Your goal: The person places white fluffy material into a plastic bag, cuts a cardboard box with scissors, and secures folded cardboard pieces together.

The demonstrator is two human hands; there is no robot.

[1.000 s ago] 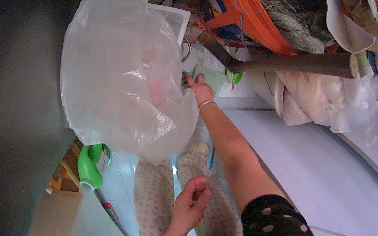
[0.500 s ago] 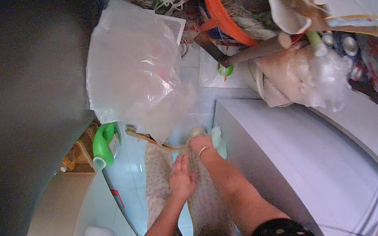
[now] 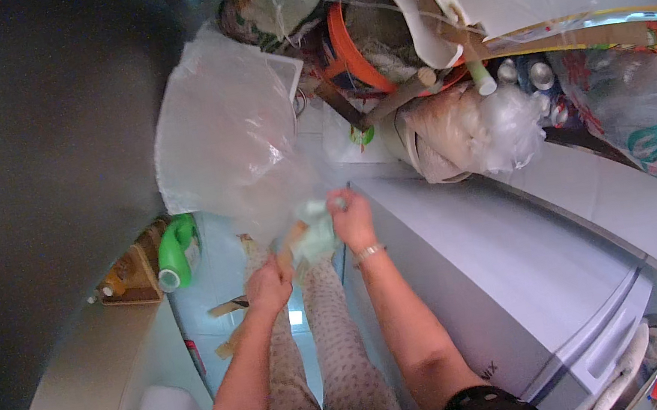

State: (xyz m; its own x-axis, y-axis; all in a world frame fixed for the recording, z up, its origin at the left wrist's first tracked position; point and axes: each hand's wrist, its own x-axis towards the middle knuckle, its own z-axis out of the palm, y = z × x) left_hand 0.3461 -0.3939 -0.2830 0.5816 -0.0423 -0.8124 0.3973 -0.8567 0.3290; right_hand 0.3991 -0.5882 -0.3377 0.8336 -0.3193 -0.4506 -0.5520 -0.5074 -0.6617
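Note:
My right hand [image 3: 352, 217] is raised beside the chest freezer-like white box, its fingers closed on a crumpled pale green, thin sheet-like thing [image 3: 317, 237]. My left hand [image 3: 270, 284] is closed round the lower end of a tan strip [image 3: 292, 244], which touches the pale green thing. Motion blurs both between the hands, so their exact kind cannot be told. Just beyond them stands a large translucent plastic bag [image 3: 226, 135], puffed out. More tan strip pieces [image 3: 232, 343] lie on the light blue floor by my left leg.
A green jug [image 3: 177, 252] stands left of the bag by a wooden crate [image 3: 136, 276]. The white box [image 3: 478, 267] borders my right side. Beyond are an orange-rimmed bucket [image 3: 355, 53], a wooden handle [image 3: 406, 95] and a bag-covered bundle [image 3: 464, 134]. A grey panel [image 3: 61, 163] rises at left.
My hands have come up and apart. The pale green thing, earlier beside the right hand, is now lifted between both hands. My left hand has closed on the tan strip. The view has shifted slightly.

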